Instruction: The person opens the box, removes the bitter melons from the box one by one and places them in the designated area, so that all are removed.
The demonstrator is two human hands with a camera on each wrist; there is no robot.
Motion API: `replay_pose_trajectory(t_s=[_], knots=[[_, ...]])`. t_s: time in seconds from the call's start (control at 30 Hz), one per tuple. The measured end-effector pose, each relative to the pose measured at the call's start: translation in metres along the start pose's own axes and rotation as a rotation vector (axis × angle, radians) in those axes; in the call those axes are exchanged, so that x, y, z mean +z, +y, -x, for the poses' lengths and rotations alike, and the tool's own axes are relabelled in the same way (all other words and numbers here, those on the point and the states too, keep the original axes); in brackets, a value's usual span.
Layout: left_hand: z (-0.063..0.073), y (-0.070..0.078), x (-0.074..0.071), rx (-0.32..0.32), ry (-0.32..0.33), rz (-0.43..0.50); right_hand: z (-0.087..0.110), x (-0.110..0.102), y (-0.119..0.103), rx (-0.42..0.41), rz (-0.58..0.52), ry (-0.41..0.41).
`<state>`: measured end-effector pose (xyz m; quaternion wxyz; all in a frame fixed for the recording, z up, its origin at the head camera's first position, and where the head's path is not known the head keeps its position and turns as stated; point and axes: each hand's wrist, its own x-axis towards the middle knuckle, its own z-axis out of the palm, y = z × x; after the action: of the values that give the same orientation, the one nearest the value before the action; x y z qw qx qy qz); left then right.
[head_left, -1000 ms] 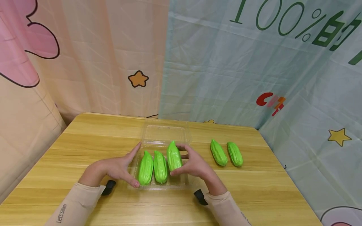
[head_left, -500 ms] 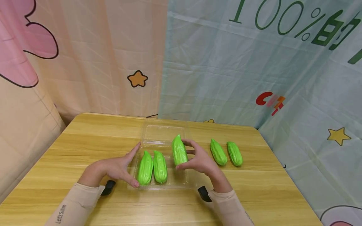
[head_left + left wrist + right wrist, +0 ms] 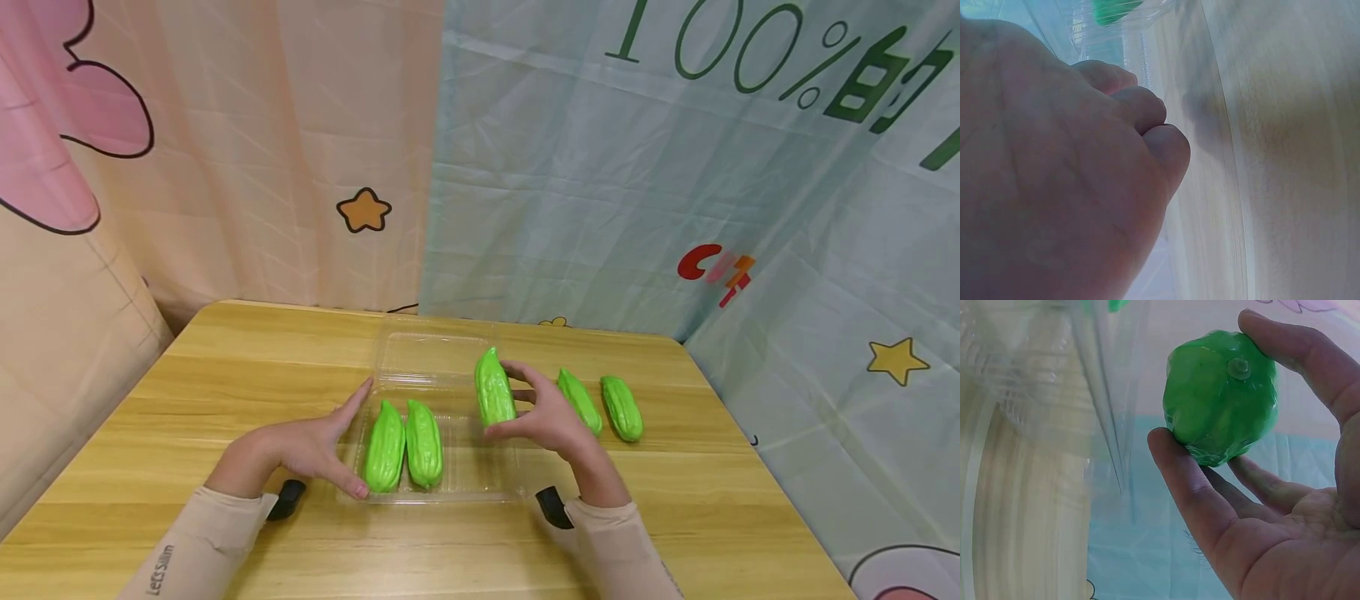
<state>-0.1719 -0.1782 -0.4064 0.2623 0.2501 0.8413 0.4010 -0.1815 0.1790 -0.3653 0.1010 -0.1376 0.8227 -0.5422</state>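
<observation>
My right hand (image 3: 553,421) grips a bright green bitter melon (image 3: 493,390) between thumb and fingers, above the right part of a clear plastic clamshell container (image 3: 476,477). In the right wrist view the melon's rounded stem end (image 3: 1222,394) faces the camera, and the container wall stands apart at its left. Two more bitter melons (image 3: 386,450) (image 3: 424,446) lie side by side in the container's left part. Spread along the container's left side, my left hand (image 3: 311,446) touches it with thumb near the front corner. The left wrist view shows its other fingers (image 3: 1169,150) bent beside the container.
The container's lid (image 3: 435,354) lies folded back behind it. Two bitter melons (image 3: 576,400) (image 3: 622,408) rest on the wooden table (image 3: 675,517) to the right, the nearer partly behind my right hand. Printed curtains (image 3: 562,192) hang behind the table.
My right hand has lifted the bitter melon up from beside the other two and carried it rightward and slightly back. My left hand has stayed in place.
</observation>
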Motion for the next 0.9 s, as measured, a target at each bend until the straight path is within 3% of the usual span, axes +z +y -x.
replay_pose_trajectory(t_s=[0.43,0.9], knots=[[0.001,0.001,0.000,0.002,0.002,-0.009,0.002,-0.030,0.010,0.042,-0.025,0.043],[0.000,0.000,-0.001,0.012,-0.003,-0.006,-0.004,-0.040,0.029,0.129,0.118,0.083]])
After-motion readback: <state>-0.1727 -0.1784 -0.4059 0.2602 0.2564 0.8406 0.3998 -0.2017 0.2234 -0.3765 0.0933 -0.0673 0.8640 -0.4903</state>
